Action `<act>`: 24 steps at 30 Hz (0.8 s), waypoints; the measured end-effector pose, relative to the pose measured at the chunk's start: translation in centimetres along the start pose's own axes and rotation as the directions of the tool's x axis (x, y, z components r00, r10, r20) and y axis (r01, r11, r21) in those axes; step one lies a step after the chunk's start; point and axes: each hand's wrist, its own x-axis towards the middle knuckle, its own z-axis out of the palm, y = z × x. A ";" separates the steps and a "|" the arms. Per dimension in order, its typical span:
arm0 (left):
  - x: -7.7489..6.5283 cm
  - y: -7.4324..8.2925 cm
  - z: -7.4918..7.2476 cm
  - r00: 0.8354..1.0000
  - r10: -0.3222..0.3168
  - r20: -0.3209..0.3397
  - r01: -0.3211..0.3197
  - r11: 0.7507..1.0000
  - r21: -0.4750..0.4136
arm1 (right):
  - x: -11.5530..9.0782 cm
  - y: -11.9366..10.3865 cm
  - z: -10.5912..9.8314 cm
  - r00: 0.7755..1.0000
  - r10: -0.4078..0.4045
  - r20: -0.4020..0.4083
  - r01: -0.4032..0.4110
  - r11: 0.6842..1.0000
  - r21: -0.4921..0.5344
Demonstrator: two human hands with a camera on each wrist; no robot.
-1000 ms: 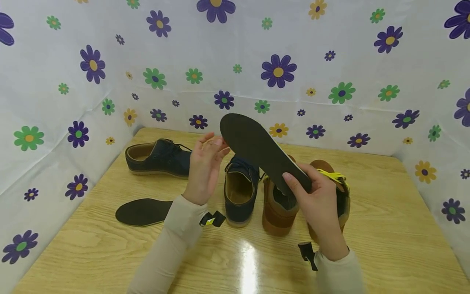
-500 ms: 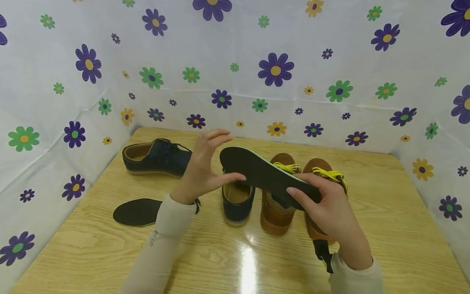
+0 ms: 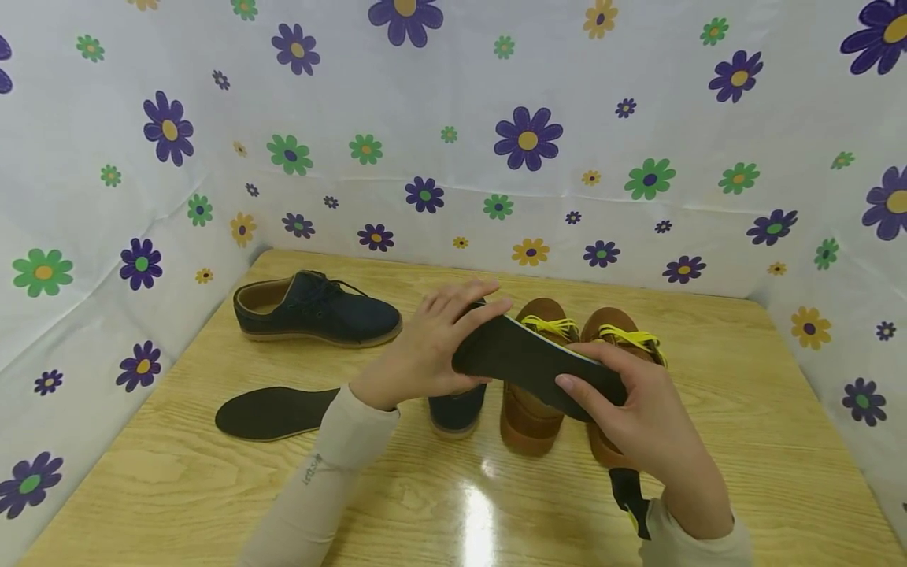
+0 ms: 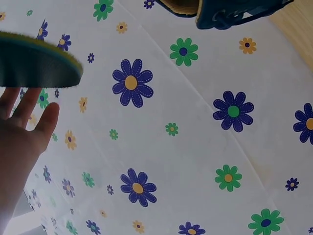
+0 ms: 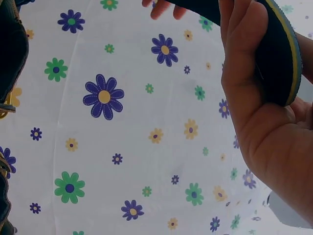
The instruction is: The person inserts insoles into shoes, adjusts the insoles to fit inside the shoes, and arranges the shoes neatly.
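A black insole [image 3: 527, 362] with a pale edge is held between both hands above the shoes. At its right end, my right hand [image 3: 648, 413] grips it, thumb on the dark face. My left hand [image 3: 432, 346] holds the left end, fingers over the upper edge and thumb below. The left wrist view shows that insole end [image 4: 39, 63] by the left fingers. In the right wrist view, a yellowish layer runs along the insole's edge [image 5: 281, 63]. Below the left hand stands a navy shoe [image 3: 456, 411], largely covered.
Another black insole [image 3: 272, 412] lies flat at the left of the wooden table [image 3: 765, 441]. Behind it sits a second navy shoe [image 3: 326, 313], side-on. Two brown shoes with yellow laces, one brown shoe [image 3: 531, 425] and its mate [image 3: 609, 319], stand right of centre. Flowered cloth [image 3: 453, 94] walls surround the table.
The insole has been lowered and tipped flatter. My left hand spread its fingers, then moved right and took hold of the insole's left end. The right hand has kept its grip.
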 end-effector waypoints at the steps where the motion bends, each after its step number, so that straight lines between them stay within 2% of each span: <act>1: 0.0 0.0 0.0 1.000 -0.002 0.006 0.002 1.000 -0.008 | 0.0 0.0 0.0 1.000 -0.008 0.003 0.008 1.000 0.001; 4: -0.2 0.1 -0.3 0.999 -0.018 0.032 0.019 0.999 -0.028 | 0.0 0.2 0.0 0.999 -0.045 0.010 0.045 0.999 -0.029; 7: -0.3 0.3 -0.7 0.996 -0.047 0.073 0.049 0.999 -0.020 | 0.1 0.5 0.1 0.996 -0.085 0.006 0.085 0.991 -0.101; 12: -0.4 1.0 -1.5 0.984 -0.105 0.141 0.103 0.994 0.021 | 0.4 0.8 0.6 0.986 -0.156 -0.052 0.139 0.960 -0.245; 15: -0.3 1.8 -2.0 0.970 -0.171 0.174 0.163 0.985 0.058 | 0.6 0.7 1.2 0.961 -0.247 -0.121 0.198 0.927 -0.320; 17: -0.3 2.3 -2.3 0.956 -0.222 0.191 0.205 0.973 0.105 | 0.7 0.5 1.6 0.943 -0.306 -0.131 0.241 0.898 -0.368; 20: -0.2 3.1 -2.4 0.928 -0.294 0.229 0.251 0.947 0.200 | 0.8 0.4 2.5 0.924 -0.374 -0.076 0.309 0.849 -0.428; 24: -0.1 4.1 -2.4 0.905 -0.324 0.276 0.246 0.927 0.282 | 1.0 0.2 4.4 0.945 -0.322 0.050 0.299 0.796 -0.526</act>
